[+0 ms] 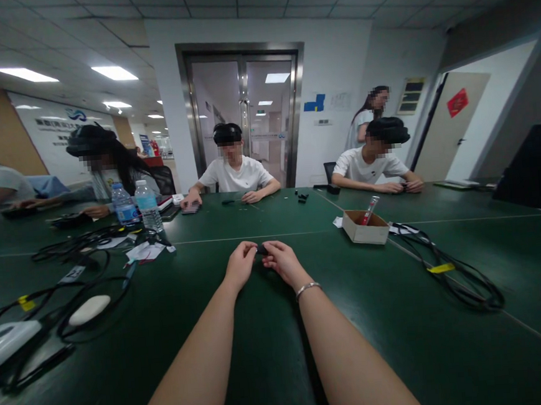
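Both my hands meet over the middle of the dark green table (271, 327). A small black object (262, 249) is between them, too small to identify. My left hand (241, 264) pinches its left side with thumb and forefinger. From the right, my right hand (282, 261) grips the same object with its fingertips, the other fingers curled below. A silver bracelet (308, 289) circles my right wrist. Right of my hands, a small open box (365, 229) holds a red and clear item.
Black cables and a white mouse (90, 310) lie at left, with two water bottles (148, 206) behind. A coiled cable (464, 281) lies at right. Across the table sit people with headsets; one person stands behind. Small black pieces (302, 198) lie on the far side.
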### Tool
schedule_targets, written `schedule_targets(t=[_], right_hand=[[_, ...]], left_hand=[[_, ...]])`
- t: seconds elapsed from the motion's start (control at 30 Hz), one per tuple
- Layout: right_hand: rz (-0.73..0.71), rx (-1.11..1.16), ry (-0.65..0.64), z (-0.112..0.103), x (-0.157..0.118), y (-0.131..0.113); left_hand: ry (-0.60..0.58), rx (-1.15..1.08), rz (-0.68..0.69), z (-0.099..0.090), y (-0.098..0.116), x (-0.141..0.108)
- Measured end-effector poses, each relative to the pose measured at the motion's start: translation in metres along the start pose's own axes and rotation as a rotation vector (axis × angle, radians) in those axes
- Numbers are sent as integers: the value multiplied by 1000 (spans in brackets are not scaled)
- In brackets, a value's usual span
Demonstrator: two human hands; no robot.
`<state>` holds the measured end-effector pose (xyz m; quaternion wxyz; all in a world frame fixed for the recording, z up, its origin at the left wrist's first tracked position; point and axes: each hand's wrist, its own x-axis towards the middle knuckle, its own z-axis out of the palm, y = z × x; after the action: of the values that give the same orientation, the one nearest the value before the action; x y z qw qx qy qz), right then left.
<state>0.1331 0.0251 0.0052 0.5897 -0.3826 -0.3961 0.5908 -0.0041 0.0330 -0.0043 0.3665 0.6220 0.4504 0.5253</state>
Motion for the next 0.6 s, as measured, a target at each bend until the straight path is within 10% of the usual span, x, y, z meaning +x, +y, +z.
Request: schedule_targets(t=[0.6], right_hand=[[17, 28, -17, 1, -4, -5]], left_hand=[[-62, -39, -26, 1, -2, 1]])
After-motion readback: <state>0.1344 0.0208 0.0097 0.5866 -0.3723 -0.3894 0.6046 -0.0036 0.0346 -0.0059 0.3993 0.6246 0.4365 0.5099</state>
